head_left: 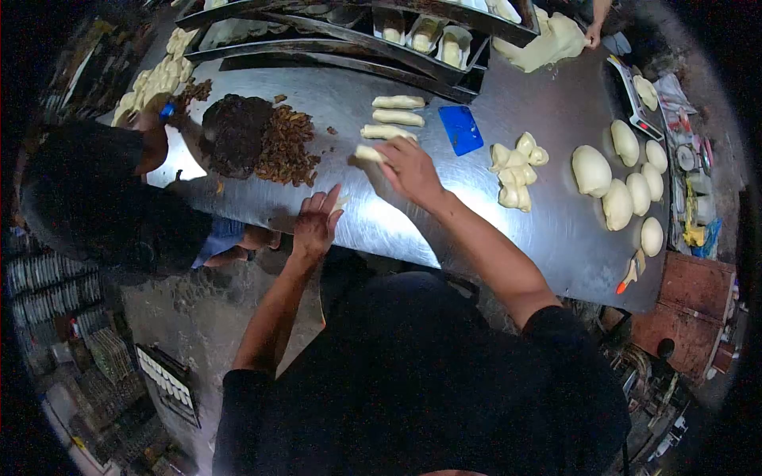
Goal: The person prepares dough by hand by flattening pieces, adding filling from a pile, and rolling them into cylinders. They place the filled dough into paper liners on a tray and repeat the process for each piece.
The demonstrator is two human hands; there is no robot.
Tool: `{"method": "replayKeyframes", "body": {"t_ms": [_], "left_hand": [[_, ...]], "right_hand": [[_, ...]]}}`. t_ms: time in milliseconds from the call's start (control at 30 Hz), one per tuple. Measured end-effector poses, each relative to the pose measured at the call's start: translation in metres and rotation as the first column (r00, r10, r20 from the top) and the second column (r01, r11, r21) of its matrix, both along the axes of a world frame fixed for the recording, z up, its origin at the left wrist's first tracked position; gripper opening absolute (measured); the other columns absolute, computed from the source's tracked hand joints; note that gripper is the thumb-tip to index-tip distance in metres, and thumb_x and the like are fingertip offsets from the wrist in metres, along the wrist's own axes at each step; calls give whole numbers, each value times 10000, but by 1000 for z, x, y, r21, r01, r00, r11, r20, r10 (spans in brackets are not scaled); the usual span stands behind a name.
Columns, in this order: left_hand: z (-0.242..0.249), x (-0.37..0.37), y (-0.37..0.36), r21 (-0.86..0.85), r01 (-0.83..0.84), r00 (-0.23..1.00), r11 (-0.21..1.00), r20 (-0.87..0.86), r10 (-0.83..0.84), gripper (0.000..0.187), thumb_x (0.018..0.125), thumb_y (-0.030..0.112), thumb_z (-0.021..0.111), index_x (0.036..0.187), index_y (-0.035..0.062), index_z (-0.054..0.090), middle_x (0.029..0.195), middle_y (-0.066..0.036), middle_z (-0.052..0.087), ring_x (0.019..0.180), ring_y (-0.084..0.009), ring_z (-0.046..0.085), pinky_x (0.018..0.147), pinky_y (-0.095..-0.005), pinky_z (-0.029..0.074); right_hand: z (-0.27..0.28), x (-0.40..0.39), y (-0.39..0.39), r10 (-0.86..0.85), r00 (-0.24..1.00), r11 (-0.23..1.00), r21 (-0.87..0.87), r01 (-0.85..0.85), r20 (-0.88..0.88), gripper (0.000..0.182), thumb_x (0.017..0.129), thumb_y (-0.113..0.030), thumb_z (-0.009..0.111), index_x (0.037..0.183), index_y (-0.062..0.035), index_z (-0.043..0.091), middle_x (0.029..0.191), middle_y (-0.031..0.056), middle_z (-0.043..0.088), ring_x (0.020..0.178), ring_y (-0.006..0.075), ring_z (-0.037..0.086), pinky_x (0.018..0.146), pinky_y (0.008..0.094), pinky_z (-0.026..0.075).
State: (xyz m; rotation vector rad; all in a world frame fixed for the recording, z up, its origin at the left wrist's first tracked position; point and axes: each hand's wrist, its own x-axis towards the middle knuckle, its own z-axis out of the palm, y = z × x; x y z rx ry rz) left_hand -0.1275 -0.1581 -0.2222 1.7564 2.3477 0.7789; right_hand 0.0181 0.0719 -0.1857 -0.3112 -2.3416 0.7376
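My right hand [409, 168] grips one end of a short dough roll [367, 154], just in front of a row of dough rolls [398, 117] on the metal table. Lower and to the left, my left hand [315, 224] is at the table's near edge with its fingers stretched out. A small pale piece of dough [341, 204] shows beside those fingers; the hand partly hides it. Beyond the rolls to the right lies a blue scraper [460, 130].
Dark filling [236, 135] and chopped brown pieces [286, 147] lie left, near a co-worker [111, 198]. Small dough pieces [516, 170] and large dough balls [592, 171] sit right, with a scale [635, 99]. Stacked tins [333, 47] stand behind. Another person's hand [593, 35] touches a dough sheet [552, 44].
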Motion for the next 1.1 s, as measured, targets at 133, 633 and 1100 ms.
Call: {"method": "replayKeyframes", "body": {"t_ms": [133, 633, 1100], "left_hand": [[-31, -1, -25, 91, 28, 977, 995, -212, -8, 441, 896, 233, 663, 1287, 94, 515, 1258, -194, 555, 1086, -389, 539, 859, -488, 463], [250, 135, 165, 536, -447, 715, 716, 695, -75, 627, 1025, 467, 457, 650, -21, 578, 818, -92, 631, 721, -134, 565, 633, -300, 441], [66, 109, 188, 60, -221, 364, 974, 931, 25, 835, 1009, 654, 267, 717, -14, 674, 737, -85, 691, 729, -145, 557, 670, -316, 424]], "right_hand": [[-13, -17, 6, -95, 923, 982, 185, 26, 374, 320, 840, -241, 681, 1115, -78, 668, 1073, 122, 612, 1026, 328, 578, 845, 458, 499], [178, 34, 14, -294, 659, 864, 103, 493, -692, 431, 960, -227, 480, 585, -16, 496, 577, 91, 560, 517, 163, 514, 496, 346, 375], [60, 139, -23, -431, 830, 889, -324, 323, -355, 330, 892, -280, 653, 823, 43, 662, 847, 169, 690, 750, 284, 657, 723, 370, 515]]}}
